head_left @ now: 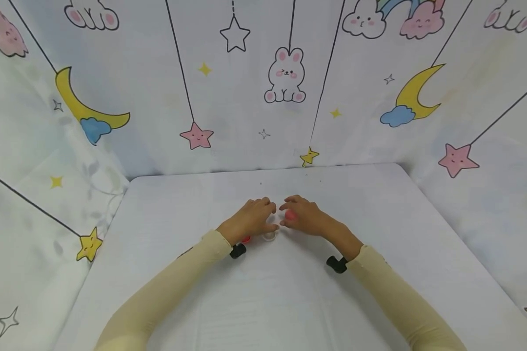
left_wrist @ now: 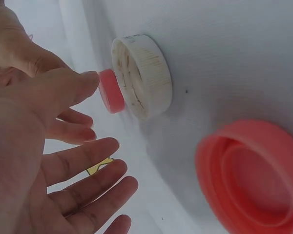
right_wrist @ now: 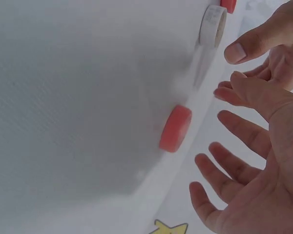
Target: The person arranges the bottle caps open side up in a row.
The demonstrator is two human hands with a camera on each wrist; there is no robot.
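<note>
My left hand (head_left: 252, 218) hovers above the table with its fingers loosely bent and nothing between them. Facing it is my right hand (head_left: 306, 218), fingers spread and also holding nothing. Three caps stand around the hands. A red cap (left_wrist: 249, 180), hollow side showing in the left wrist view, is nearest the left wrist. The white ribbed cap (left_wrist: 158, 80), with brownish stains, stands between the two red ones, near the left thumb. The other red cap (right_wrist: 176, 128) stands near my right fingers; they are apart from it in the right wrist view.
A white cloth covers the table (head_left: 263, 302). Behind and beside it hang white curtains (head_left: 246, 97) printed with stars, moons and rabbits. A small black device (head_left: 336, 264) sits at the right wrist, and another black device (head_left: 238, 251) at the left.
</note>
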